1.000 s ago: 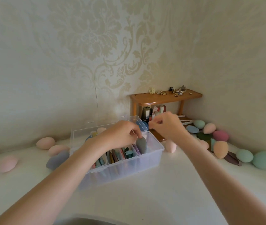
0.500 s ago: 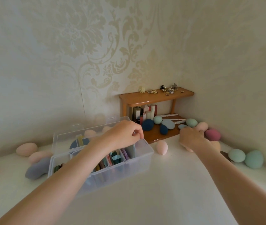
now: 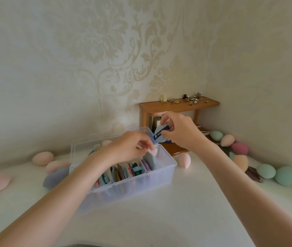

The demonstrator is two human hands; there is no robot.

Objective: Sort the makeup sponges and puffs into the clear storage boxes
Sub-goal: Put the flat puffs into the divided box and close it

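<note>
A clear storage box [image 3: 159,172] with dividers stands mid-table, packed with upright flat puffs in several colours. My left hand [image 3: 129,147] hovers over its right end, fingertips curled onto the top of a grey-blue puff [image 3: 150,160] standing in the last compartment. My right hand [image 3: 180,131] is just behind the box's far right corner and pinches a pale blue puff with a dark blue band [image 3: 160,135]. Loose egg-shaped sponges lie around: a pink one [image 3: 184,160] right of the box, teal ones [image 3: 284,175] and a magenta one [image 3: 239,148] along the right wall.
A small wooden shelf [image 3: 179,104] stands in the corner with trinkets on top. Pink sponges [image 3: 42,158] and a grey-blue puff [image 3: 56,177] lie left of the box, whose clear lid [image 3: 88,143] stands open at the back. Walls close off the back and right.
My right hand reached out to the sponges by the shelf and came back toward the box holding a pale blue puff. My left hand stayed on the puff in the box.
</note>
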